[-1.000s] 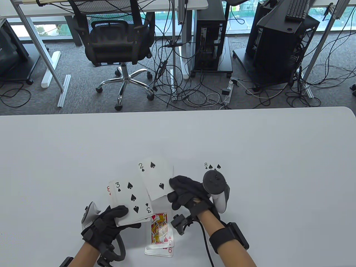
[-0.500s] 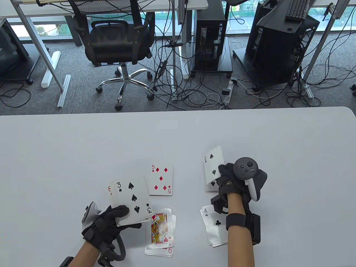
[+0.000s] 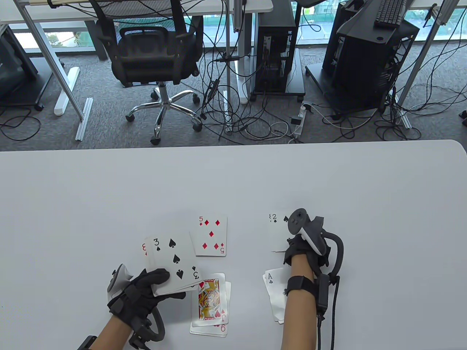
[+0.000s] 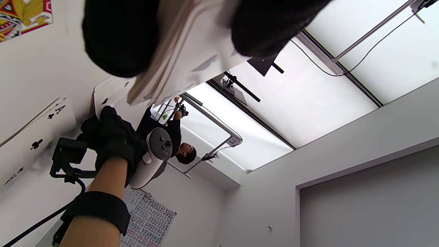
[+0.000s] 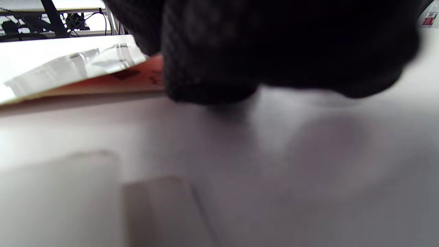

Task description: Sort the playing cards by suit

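Note:
My left hand grips the fanned deck, 3 of spades on top; in the left wrist view its fingers clamp the deck. My right hand is down on the spade pile, holding the near end of the 2 of spades, which lies over the 8. The tracker hides most of that hand. In the right wrist view a fingertip touches the table beside the card, whose edge is slightly raised. The 5 of diamonds, the heart pile and the club pile lie face up.
The four piles sit near the front of the white table, between my two arms. The club pile lies partly under my right forearm. Behind the far edge are an office chair, cables and computer towers on the floor.
My right hand carried the 2 of spades from the deck rightward and lowered it onto the 8 of spades. Its move uncovered the 5 of diamonds. The left hand stayed still.

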Available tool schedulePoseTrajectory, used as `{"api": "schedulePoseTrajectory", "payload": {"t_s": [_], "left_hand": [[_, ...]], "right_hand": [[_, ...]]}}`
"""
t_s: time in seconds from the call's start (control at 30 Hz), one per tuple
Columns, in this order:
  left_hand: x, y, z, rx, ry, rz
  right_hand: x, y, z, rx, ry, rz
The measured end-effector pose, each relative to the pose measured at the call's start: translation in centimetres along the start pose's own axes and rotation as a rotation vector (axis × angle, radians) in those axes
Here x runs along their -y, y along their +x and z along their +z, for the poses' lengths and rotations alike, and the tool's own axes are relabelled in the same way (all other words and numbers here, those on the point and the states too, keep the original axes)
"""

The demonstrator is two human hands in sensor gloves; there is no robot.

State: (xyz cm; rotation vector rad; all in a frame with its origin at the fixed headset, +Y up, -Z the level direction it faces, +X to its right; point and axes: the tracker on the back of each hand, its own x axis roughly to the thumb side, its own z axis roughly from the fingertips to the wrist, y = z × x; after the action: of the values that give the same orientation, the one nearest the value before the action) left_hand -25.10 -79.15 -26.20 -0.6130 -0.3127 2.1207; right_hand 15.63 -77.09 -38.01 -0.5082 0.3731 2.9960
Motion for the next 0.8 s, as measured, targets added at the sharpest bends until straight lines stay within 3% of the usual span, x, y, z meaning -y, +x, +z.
{"api": "schedulePoseTrajectory", "payload": {"t_s": [0.23, 0.43, 0.6, 0.8], "left_hand": [[0.0, 0.0, 0.0, 0.001, 0.001, -0.002], [-0.1, -0.2, -0.1, -0.013, 0.001, 0.0], [-0.1, -0.2, -0.1, -0.017, 0.004, -0.002], [-0.1, -0.3, -0.1, -0.016, 0.004, -0.003]], "right_hand": [[0.5, 1.1, 0.7, 0.019, -0.028, 0.087], [3.3, 5.0, 3.7, 0.259, -0.18, 0.037], [3.7, 8.9, 8.1, 0.605, -0.209, -0.351], [1.6, 12.5, 13.5, 0.888, -0.066, -0.703]]}}
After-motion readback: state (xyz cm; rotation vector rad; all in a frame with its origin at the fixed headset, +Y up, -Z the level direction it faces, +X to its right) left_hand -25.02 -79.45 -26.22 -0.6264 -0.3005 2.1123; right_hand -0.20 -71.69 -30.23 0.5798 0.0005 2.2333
